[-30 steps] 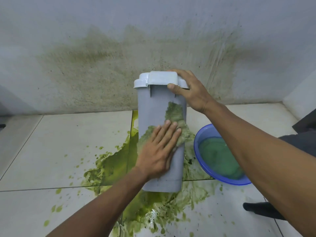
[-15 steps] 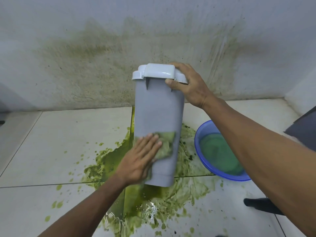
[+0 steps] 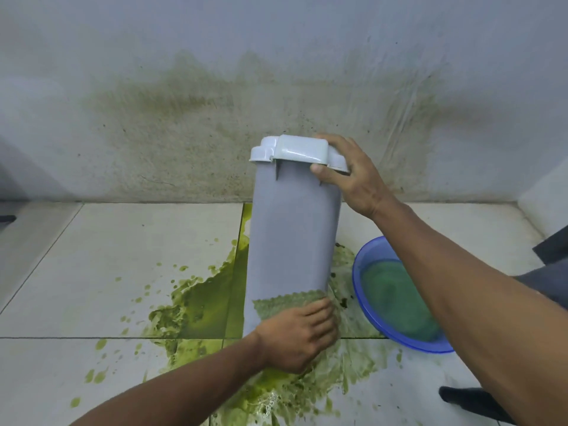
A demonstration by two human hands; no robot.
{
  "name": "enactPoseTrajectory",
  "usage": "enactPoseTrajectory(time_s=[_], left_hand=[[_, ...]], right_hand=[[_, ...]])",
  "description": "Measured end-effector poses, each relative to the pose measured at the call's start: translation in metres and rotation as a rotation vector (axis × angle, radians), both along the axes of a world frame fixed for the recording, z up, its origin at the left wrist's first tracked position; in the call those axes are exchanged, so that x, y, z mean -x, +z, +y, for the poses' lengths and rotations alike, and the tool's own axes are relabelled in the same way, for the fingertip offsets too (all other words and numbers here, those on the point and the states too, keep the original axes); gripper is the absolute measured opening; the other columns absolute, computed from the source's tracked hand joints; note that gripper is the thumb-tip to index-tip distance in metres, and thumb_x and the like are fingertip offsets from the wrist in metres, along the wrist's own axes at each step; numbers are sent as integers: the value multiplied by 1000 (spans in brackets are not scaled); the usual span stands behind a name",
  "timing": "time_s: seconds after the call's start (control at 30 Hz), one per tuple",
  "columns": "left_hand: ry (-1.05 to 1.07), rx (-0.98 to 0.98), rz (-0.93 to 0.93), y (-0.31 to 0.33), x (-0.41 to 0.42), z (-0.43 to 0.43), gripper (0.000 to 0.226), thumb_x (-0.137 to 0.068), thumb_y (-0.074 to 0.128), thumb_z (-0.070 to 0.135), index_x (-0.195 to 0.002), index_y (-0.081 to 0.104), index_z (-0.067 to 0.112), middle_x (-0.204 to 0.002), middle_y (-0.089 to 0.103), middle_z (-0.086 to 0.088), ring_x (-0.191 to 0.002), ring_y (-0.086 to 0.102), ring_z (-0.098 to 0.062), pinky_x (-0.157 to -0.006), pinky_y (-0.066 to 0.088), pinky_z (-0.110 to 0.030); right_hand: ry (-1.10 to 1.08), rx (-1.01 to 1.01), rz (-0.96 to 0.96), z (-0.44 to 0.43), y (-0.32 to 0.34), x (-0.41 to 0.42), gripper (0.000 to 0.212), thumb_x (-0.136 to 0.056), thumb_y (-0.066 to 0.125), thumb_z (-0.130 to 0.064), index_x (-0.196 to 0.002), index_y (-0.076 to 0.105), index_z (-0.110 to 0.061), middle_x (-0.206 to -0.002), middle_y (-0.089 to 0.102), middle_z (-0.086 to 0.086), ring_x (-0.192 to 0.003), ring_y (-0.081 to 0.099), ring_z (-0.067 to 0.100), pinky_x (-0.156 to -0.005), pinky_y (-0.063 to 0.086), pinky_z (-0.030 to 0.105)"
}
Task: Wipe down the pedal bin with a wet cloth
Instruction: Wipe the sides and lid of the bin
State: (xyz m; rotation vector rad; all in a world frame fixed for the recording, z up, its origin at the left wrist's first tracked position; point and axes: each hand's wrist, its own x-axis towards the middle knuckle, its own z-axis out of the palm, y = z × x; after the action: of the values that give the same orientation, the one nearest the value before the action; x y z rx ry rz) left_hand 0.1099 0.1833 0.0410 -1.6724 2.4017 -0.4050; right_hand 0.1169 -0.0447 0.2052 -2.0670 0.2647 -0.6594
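Note:
A tall grey pedal bin (image 3: 293, 238) stands on the tiled floor in a puddle of green slime, tilted a little toward the wall. My right hand (image 3: 347, 173) grips its white lid (image 3: 295, 152) at the right corner. Low on the bin's front, my left hand (image 3: 299, 336) presses a green-stained cloth (image 3: 282, 302) flat against the wall of the bin. The bin's base is hidden behind that hand.
Green slime (image 3: 199, 312) spreads over the floor tiles around and in front of the bin. A blue basin (image 3: 396, 296) of greenish water sits just right of it. The stained wall (image 3: 184, 124) rises close behind. A dark object (image 3: 470, 401) lies at the lower right.
My left hand slid the cloth down the bin's front from mid-height to near the base. The right hand kept its grip on the lid.

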Motion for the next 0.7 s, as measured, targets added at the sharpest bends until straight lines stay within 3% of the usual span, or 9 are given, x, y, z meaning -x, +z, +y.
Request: enactPoseTrajectory(time_s=[0.1,0.17,0.27,0.37,0.47,0.57,0.63,0.7], left_hand=[[-11,128,-8,23,-20,-20,48,-89,58,25,-129,64,-1,-124,68,-22,-123,60,-37,-127,9,-48],[50,291,126,51,-38,-45,47,-89,58,17,-129,62,-6,-125,66,-26,-124,58,-42,-125,18,-50],[226,554,339,84,-54,-63,51,-94,55,14,-143,53,0,-148,51,-23,-144,40,-40,-122,24,-53],[408,678,517,64,-33,-44,57,-97,59,14,-151,44,7,-161,34,-17,-153,23,-34,-123,23,-52],[514,737,565,17,-15,-14,57,-98,54,15,-153,40,9,-162,31,-14,-153,24,-32,-120,28,-55],[713,915,699,5,-16,-12,54,-101,43,18,-153,35,6,-162,31,-15,-154,22,-33,-121,26,-56],[853,1048,922,17,-16,-25,55,-102,41,17,-155,32,4,-165,26,-15,-155,16,-31,-124,21,-52],[966,1163,1118,35,-24,-38,57,-104,41,17,-158,26,6,-168,18,-10,-157,10,-26,-125,20,-50]], right_hand=[[-6,-12,-8,-3,-4,-1,61,-76,71,-55,-129,61,-28,-123,55,-3,-114,56,11,-93,54,50],[-4,-8,-23,-5,-6,-1,59,-77,72,-54,-129,61,-27,-123,56,-4,-115,56,13,-93,53,52],[-10,57,-27,-3,-4,0,62,-80,66,-56,-131,60,-23,-125,56,-2,-116,55,10,-100,48,45],[4,48,-31,-3,-4,1,62,-81,65,-55,-133,59,-23,-127,55,0,-116,53,9,-97,50,46],[21,26,-34,-3,-6,2,59,-81,66,-54,-133,59,-26,-127,54,0,-116,53,11,-94,52,49],[15,49,-48,-2,-6,0,62,-80,64,-55,-133,58,-23,-129,55,2,-114,53,8,-97,49,34],[15,45,-48,-1,-5,-2,62,-79,64,-55,-132,59,-22,-129,55,5,-113,53,7,-91,45,15],[8,50,-50,0,-5,-3,56,-79,64,-54,-129,58,-28,-128,55,2,-114,54,9,-87,41,8]])
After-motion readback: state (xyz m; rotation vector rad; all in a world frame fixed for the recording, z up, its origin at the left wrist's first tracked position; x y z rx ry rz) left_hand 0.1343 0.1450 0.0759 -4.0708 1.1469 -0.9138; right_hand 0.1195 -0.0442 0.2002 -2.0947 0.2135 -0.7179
